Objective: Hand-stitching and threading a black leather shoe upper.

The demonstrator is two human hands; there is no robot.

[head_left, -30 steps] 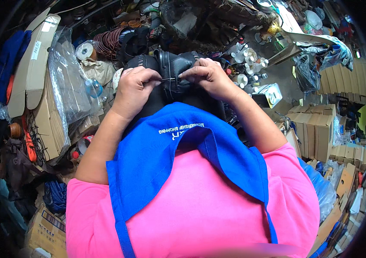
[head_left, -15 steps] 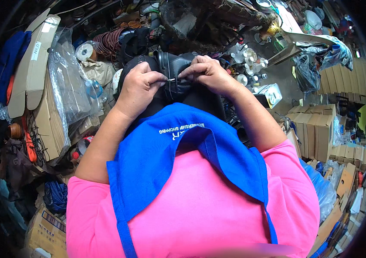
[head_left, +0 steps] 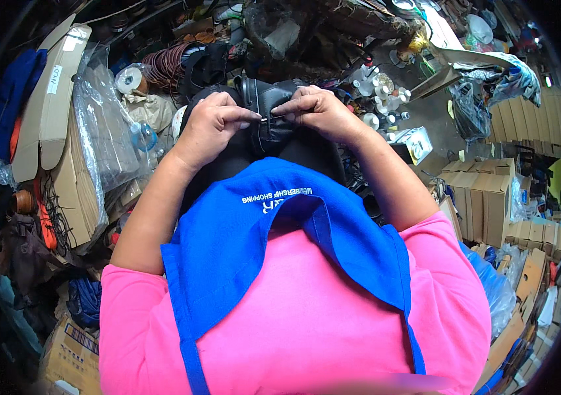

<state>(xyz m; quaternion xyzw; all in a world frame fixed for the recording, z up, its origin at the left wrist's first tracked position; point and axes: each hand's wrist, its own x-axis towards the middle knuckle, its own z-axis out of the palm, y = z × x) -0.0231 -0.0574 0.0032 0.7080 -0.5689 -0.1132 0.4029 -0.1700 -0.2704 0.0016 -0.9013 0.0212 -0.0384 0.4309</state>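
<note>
A black leather-like piece (head_left: 268, 95) with a pale line along it, perhaps a seam or thread, rests on my lap; its exact kind is unclear. My left hand (head_left: 208, 130) is closed in a pinch at its left side, the index finger stretched toward the pale line. At those fingertips a thin, shiny, needle-like piece (head_left: 264, 120) shows. From the other side my right hand (head_left: 325, 113) pinches close to the same spot, thumb and index together. Whatever sits between the right fingertips is too small to make out. The two hands' fingertips are a little apart.
A blue apron (head_left: 227, 263) covers my front. White bottles (head_left: 383, 85) and a tin can (head_left: 413, 145) stand to the right, cardboard boxes (head_left: 481, 197) farther right. To the left are cardboard sheets (head_left: 56, 99), clear plastic wrap (head_left: 106, 125) and a thread spool (head_left: 129, 80).
My left fingers have shifted slightly right and up, and the index finger now reaches out straighter over the shiny piece. My right hand has barely moved.
</note>
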